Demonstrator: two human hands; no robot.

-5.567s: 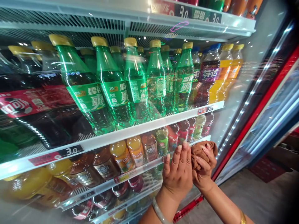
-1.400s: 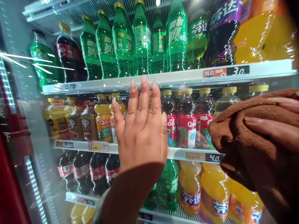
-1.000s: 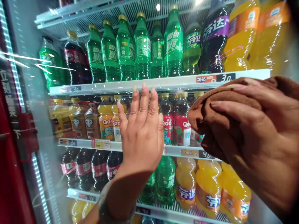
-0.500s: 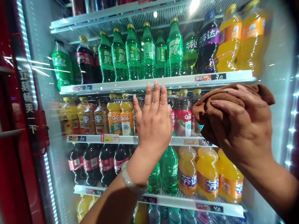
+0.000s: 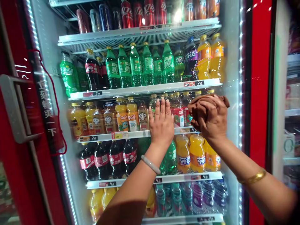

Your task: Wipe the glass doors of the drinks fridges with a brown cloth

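Observation:
My left hand [image 5: 161, 125] is spread with its palm toward the glass door [image 5: 231, 68] of a lit drinks fridge, and appears to rest flat on the glass. Behind its fingertips stand juice bottles on a middle shelf. To its right, my right hand [image 5: 214, 120] is closed around a bunched brown cloth [image 5: 195, 106], which seems pressed to the glass at about the same height. The hand covers part of the cloth. A pale bangle [image 5: 150, 164] circles my left wrist, and a gold bracelet [image 5: 254, 178] is on my right forearm.
Behind the glass, shelves hold cans [image 5: 126, 14], green soda bottles [image 5: 134, 67], cola bottles [image 5: 114, 159] and orange soda bottles [image 5: 197, 153]. A grey door handle [image 5: 14, 109] juts out at left, near a red cord [image 5: 56, 103]. The red frame [image 5: 259, 93] edges the right side.
The view has drawn back, showing more of the fridge and its right frame. My right fingers are curled more tightly over the cloth. My left hand stays spread at the glass.

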